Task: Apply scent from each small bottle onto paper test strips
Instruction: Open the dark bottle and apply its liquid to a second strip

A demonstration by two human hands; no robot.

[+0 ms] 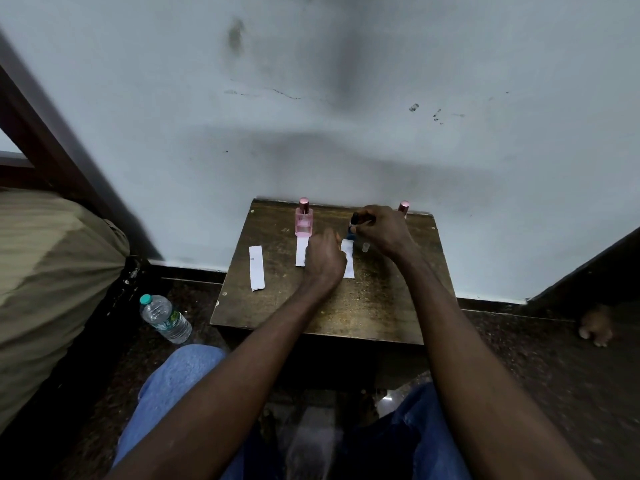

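On the small wooden table [367,306] three white paper strips lie side by side: a left strip [256,268], a middle strip [301,251] and a right strip [348,261]. A pink bottle [303,220] with a rose cap stands upright behind the middle strip. My right hand [381,230] grips a small dark bottle [354,221], tilted down over the top of the right strip. My left hand [323,258] rests on the table between the middle and right strips, fingers curled; whether it pins a strip is hidden. A small clear cap [365,247] stands under my right hand.
Another rose-capped bottle [403,206] stands at the back right against the grey wall. A plastic water bottle [165,318] lies on the dark floor at left, beside a cloth-covered bed [52,271]. My knees in blue jeans are below the table's near edge.
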